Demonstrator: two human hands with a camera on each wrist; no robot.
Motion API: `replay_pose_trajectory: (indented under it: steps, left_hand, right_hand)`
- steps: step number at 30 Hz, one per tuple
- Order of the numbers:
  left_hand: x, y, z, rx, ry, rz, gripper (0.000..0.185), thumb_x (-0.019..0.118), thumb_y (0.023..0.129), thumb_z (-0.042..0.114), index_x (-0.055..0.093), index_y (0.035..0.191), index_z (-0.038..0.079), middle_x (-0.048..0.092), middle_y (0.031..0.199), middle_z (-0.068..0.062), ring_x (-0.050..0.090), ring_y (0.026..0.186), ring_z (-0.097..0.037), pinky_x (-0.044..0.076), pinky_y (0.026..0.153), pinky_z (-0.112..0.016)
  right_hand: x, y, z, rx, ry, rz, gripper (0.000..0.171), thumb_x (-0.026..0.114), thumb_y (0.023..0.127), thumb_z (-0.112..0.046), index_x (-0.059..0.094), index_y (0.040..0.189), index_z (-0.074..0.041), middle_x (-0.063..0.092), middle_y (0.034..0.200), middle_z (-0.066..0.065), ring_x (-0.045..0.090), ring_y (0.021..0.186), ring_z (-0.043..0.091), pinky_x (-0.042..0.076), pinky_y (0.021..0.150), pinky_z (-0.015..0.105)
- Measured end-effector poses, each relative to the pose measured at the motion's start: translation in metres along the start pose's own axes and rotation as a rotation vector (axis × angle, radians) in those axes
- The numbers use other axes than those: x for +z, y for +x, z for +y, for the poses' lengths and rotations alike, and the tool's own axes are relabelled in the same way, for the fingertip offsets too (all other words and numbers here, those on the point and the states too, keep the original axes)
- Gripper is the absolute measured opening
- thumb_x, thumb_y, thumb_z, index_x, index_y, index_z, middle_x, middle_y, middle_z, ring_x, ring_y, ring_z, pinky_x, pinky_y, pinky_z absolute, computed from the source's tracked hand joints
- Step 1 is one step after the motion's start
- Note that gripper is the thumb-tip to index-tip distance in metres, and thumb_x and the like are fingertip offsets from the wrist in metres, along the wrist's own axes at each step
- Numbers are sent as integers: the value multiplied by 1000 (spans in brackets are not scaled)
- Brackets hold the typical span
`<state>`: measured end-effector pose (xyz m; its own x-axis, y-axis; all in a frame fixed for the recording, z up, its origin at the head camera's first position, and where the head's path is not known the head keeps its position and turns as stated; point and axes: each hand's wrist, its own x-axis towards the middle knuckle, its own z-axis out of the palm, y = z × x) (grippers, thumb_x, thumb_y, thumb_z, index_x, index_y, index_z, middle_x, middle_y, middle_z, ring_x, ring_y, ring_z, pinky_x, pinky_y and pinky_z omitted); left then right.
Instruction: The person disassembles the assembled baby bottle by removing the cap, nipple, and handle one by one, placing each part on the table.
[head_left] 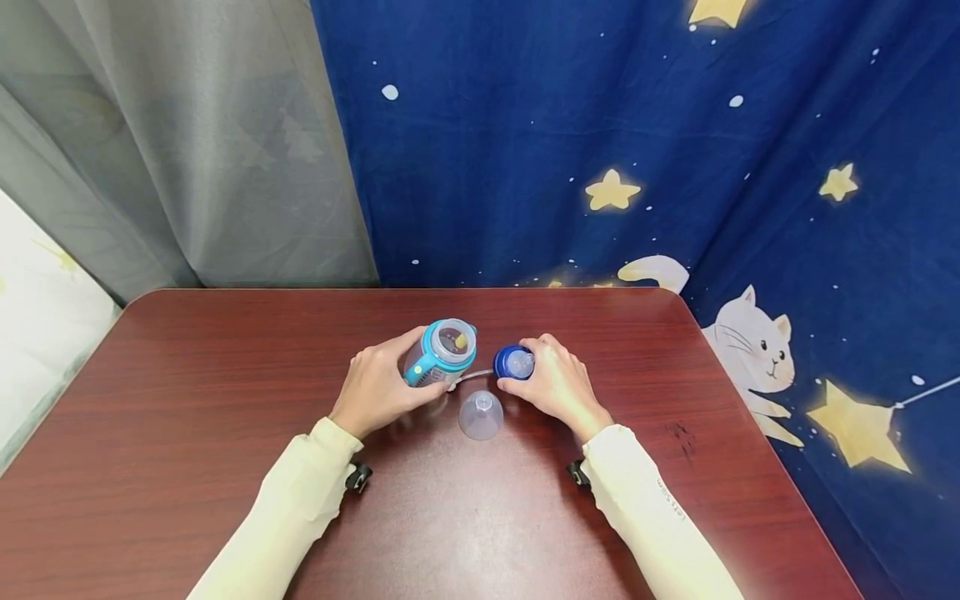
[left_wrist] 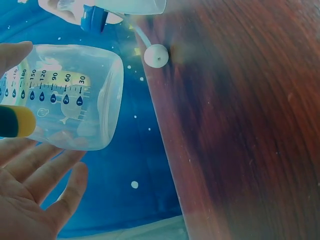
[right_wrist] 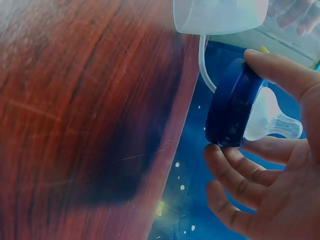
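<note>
The dark red surface [head_left: 225, 400] stands before a blue star curtain [head_left: 600, 125] at 12 o'clock. Left hand [head_left: 375, 387] grips the bottle [head_left: 442, 352]; right hand [head_left: 555, 383] pinches the blue ring [head_left: 513, 362]. Clear cap [head_left: 481, 414] lies between.

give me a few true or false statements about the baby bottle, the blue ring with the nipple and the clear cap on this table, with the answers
1. The left hand holds the baby bottle. True.
2. The blue collar ring with its nipple is screwed onto the bottle. False: it is off the bottle, pinched in the right hand.
3. The clear cap sits on the table between the two hands. True.
4. The right hand rests flat and holds nothing. False: its thumb and fingers curl round the blue ring.
5. The bottle wall carries a printed measuring scale. True, as the left wrist view shows.
6. The table is white. False: it is dark reddish-brown wood grain.
</note>
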<state>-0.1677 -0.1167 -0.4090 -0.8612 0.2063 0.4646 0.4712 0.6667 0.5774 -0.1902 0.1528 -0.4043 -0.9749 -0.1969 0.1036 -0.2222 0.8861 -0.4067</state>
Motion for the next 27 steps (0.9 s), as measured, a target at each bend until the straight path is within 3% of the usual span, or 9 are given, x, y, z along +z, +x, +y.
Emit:
replay_pose_trajectory:
  steps: [12, 27]
  left_hand:
    - [0, 0, 2, -6, -6, -10, 73, 88, 67, 46, 63, 131, 20, 72, 105, 4, 65, 82, -13, 51, 68, -42]
    - [3, 0, 0, -14, -3, -1, 73, 90, 66, 46, 63, 131, 23, 72, 102, 5, 63, 80, -12, 51, 68, -41]
  right_hand:
    - [5, -3, 2, -28, -73, -109, 71, 84, 71, -50, 66, 124, -7, 63, 106, 8, 65, 90, 28, 53, 75, 48]
    - [11, -5, 7, -38, -67, -154, 71, 87, 71, -44, 63, 129, -10, 66, 122, 8, 64, 101, 26, 52, 83, 49]
